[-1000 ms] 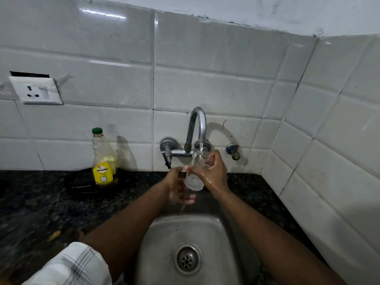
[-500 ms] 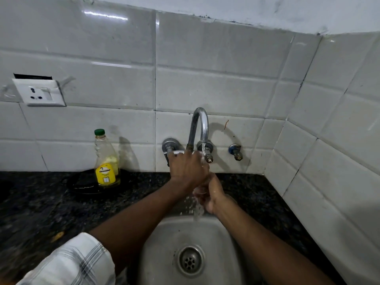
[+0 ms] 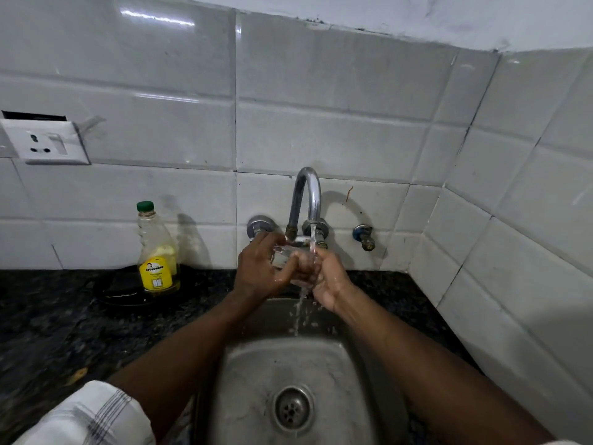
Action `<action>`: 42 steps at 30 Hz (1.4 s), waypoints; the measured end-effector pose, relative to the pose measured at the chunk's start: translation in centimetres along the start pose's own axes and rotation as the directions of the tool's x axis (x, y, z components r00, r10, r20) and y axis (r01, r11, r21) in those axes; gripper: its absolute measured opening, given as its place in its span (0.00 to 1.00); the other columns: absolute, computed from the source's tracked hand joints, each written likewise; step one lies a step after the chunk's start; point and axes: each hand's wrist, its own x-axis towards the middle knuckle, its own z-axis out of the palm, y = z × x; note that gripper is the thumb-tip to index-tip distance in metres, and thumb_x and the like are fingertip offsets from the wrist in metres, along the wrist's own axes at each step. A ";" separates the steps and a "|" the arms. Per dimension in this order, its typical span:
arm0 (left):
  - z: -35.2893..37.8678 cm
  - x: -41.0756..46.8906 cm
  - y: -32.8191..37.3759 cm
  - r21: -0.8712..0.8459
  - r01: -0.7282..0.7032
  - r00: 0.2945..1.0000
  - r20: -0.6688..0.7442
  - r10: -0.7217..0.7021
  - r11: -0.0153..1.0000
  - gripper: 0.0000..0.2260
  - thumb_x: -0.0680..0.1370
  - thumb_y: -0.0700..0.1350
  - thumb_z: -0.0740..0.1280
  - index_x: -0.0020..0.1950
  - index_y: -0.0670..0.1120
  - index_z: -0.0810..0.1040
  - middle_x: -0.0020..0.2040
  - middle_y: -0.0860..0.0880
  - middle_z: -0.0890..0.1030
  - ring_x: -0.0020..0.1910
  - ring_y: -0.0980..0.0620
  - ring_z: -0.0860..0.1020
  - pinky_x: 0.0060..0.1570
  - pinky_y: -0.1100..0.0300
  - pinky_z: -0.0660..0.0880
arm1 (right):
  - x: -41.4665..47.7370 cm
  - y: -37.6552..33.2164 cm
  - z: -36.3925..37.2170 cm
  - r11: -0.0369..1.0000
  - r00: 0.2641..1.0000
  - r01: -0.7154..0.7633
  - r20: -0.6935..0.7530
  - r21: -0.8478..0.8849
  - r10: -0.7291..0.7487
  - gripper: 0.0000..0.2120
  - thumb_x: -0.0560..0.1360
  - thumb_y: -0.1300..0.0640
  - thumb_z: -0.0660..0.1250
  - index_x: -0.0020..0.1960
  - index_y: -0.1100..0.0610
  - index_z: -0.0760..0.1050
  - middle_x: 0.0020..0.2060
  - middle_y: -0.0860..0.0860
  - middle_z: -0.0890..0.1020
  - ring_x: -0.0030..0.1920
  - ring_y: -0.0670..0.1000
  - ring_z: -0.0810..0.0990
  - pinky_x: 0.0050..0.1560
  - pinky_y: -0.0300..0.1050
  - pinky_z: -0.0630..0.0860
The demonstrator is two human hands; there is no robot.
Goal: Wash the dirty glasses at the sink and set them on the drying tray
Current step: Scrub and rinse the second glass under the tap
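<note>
A clear drinking glass [image 3: 283, 255] lies roughly sideways under the running chrome tap [image 3: 306, 200], above the steel sink [image 3: 256, 390]. My left hand [image 3: 260, 271] grips it from the left, fingers curled over it. My right hand [image 3: 324, 277] is at the glass's right end, fingers curled against it, with the water stream hitting them. Most of the glass is hidden by both hands. Water spills down into the basin near the drain [image 3: 292, 409].
A dish-soap bottle [image 3: 156, 252] with a green cap stands on a black dish [image 3: 128, 290] on the dark granite counter [image 3: 48, 316], left of the sink. A second small tap [image 3: 364, 236] sits on the tiled wall. A wall socket [image 3: 45, 146] is at the far left.
A second ago my right hand held the glass upright under the spout. Then the left hand came up over it, and now both hands hold the glass sideways in the stream.
</note>
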 end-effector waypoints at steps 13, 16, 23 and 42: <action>-1.0 1.0 -0.7 -0.423 0.604 0.796 0.294 -0.529 0.675 0.11 0.80 0.49 0.65 0.47 0.43 0.81 0.42 0.44 0.84 0.40 0.46 0.83 0.37 0.57 0.80 | -1.3 -2.4 -0.6 0.817 0.851 0.129 0.486 -0.562 0.200 0.31 0.70 0.82 0.57 0.58 0.50 0.73 0.52 0.46 0.79 0.52 0.47 0.80 0.46 0.36 0.78; -0.9 1.5 -0.7 -0.258 0.725 0.687 0.343 -0.640 0.639 0.10 0.80 0.44 0.64 0.43 0.41 0.80 0.37 0.44 0.82 0.38 0.44 0.80 0.33 0.59 0.74 | -1.8 -2.3 0.2 0.478 0.806 0.433 0.566 -0.764 0.174 0.30 0.74 0.75 0.62 0.72 0.54 0.67 0.60 0.46 0.75 0.57 0.44 0.76 0.52 0.33 0.76; -1.9 2.1 0.2 -0.368 0.680 0.731 0.403 -0.550 0.634 0.13 0.81 0.49 0.65 0.49 0.39 0.82 0.43 0.41 0.84 0.40 0.46 0.84 0.35 0.57 0.77 | -0.3 -1.8 -0.4 0.288 0.821 0.538 0.570 -0.792 0.033 0.24 0.71 0.76 0.64 0.63 0.57 0.73 0.59 0.52 0.79 0.61 0.51 0.77 0.63 0.50 0.76; -0.8 2.5 -0.6 -0.364 0.723 0.690 0.373 -0.619 0.587 0.13 0.79 0.52 0.66 0.48 0.43 0.82 0.42 0.44 0.84 0.41 0.43 0.83 0.38 0.53 0.80 | 3.1 -2.7 -1.9 -0.073 0.658 0.753 0.751 -0.654 0.053 0.27 0.71 0.67 0.67 0.63 0.41 0.75 0.61 0.53 0.79 0.61 0.56 0.79 0.65 0.56 0.74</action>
